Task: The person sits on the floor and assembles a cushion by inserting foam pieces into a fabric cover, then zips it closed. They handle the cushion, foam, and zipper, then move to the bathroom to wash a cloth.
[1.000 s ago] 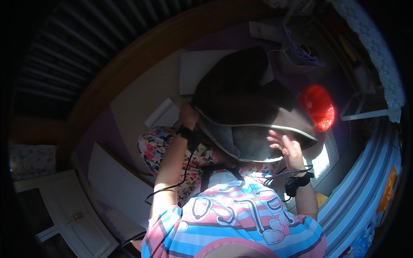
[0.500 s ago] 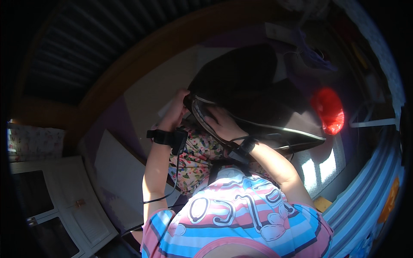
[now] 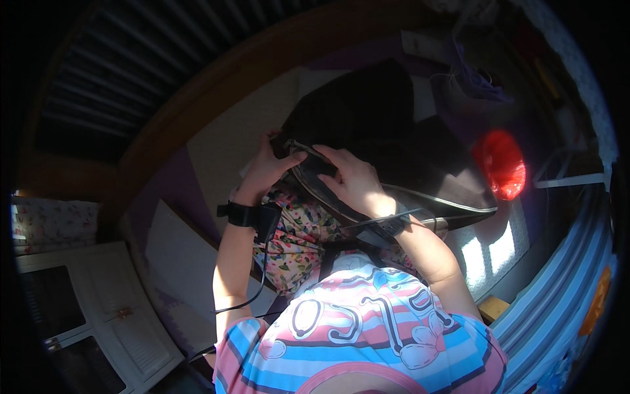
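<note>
A large dark brown fabric bag [image 3: 354,98] lies in front of me, its pale-edged zipper opening [image 3: 420,192] gaping toward my lap. My left hand [image 3: 266,171] grips the bag's near left corner, fingers round the far side and thumb across the edge. Just to its right, my right hand [image 3: 357,187] rests over the opening. Its index fingertip touches the upper zipper edge, while the thumb is spread away from it. Shadow hides the inside of the bag and anything in it. Black straps with cables circle both wrists.
A shiny red plastic thing [image 3: 502,164] stands by the bag's right end. To the far right is blue striped cloth [image 3: 558,282]. A white cabinet [image 3: 118,315] stands at lower left, near a pale flat board [image 3: 177,256]. Purple cloth [image 3: 476,82] lies at upper right.
My right hand has come up out of the opening to its upper edge, with thumb and index finger now apart. My left thumb has swung right across the bag's corner.
</note>
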{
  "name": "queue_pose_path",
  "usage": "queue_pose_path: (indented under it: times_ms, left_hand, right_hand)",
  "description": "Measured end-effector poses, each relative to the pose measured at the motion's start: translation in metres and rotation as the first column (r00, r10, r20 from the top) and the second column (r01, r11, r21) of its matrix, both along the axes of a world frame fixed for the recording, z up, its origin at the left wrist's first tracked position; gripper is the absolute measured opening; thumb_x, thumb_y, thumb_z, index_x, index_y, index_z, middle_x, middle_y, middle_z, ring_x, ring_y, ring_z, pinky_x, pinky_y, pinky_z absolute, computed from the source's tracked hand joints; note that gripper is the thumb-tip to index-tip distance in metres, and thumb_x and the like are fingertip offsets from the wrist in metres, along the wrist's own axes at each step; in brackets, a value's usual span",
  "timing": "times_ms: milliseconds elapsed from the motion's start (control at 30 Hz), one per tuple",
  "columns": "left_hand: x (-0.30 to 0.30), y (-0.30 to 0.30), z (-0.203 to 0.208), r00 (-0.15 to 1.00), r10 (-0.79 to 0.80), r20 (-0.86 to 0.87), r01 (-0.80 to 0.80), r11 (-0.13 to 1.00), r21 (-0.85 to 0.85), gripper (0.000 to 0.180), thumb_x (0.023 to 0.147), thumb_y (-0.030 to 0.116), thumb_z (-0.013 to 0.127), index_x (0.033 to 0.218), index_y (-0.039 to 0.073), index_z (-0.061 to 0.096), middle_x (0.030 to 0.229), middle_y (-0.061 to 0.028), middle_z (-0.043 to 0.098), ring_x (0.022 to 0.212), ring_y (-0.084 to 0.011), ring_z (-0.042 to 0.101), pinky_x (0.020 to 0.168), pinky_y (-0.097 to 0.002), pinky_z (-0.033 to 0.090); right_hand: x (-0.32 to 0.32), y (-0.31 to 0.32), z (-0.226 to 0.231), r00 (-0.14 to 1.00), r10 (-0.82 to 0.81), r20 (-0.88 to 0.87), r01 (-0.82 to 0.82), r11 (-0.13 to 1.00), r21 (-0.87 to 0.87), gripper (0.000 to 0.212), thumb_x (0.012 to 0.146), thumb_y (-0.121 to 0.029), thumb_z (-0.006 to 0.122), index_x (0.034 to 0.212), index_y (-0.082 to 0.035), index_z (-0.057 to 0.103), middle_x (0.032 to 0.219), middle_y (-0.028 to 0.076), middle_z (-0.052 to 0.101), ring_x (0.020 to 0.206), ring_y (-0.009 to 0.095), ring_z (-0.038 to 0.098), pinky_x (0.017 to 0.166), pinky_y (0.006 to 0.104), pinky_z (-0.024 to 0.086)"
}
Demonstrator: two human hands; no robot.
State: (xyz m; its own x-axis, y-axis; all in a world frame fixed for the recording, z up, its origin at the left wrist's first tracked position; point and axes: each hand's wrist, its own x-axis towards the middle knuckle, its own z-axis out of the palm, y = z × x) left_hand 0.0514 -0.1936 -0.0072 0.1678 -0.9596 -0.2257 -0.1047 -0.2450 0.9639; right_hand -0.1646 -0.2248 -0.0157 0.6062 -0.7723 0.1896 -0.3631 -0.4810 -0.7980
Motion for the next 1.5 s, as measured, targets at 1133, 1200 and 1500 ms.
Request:
queue_pose_path:
  times_ms: [1133,1200,1500]
  left_hand:
    - [-0.016,0.001,0.049,0.81,0.161,0.565,0.069,0.929,-0.364,0.013,0.092,0.012,0.061,0.093,-0.001,0.063,0.082,-0.0043,0.062,0.074,-0.0078,0.055,0.066,-0.0205,0.043]
    - [-0.017,0.002,0.051,0.842,0.207,0.497,0.047,0.892,-0.45,0.014,0.092,0.014,0.062,0.092,0.0,0.061,0.081,-0.0039,0.06,0.075,-0.0084,0.054,0.067,-0.0208,0.043]
    - [-0.02,0.005,0.065,0.997,0.014,0.075,0.009,0.954,-0.3,0.021,0.093,0.019,0.061,0.099,0.0,0.055,0.083,-0.0007,0.054,0.076,-0.0065,0.049,0.069,-0.0204,0.041]
  right_hand:
    - [0.025,-0.017,0.067,0.997,0.036,0.063,-0.011,0.935,-0.354,0.029,0.078,-0.018,0.073,0.098,-0.003,0.059,0.083,0.011,0.061,0.073,0.027,0.064,0.062,0.0334,0.053]
    - [0.031,-0.017,0.071,0.997,0.021,0.072,0.012,0.903,-0.43,0.025,0.078,-0.015,0.071,0.096,-0.003,0.058,0.083,0.012,0.061,0.074,0.027,0.064,0.062,0.0343,0.053]
    - [0.032,-0.028,0.078,0.967,-0.056,0.249,0.146,0.922,-0.358,0.016,0.076,-0.006,0.064,0.089,-0.001,0.056,0.076,0.013,0.06,0.07,0.029,0.062,0.062,0.0366,0.053]
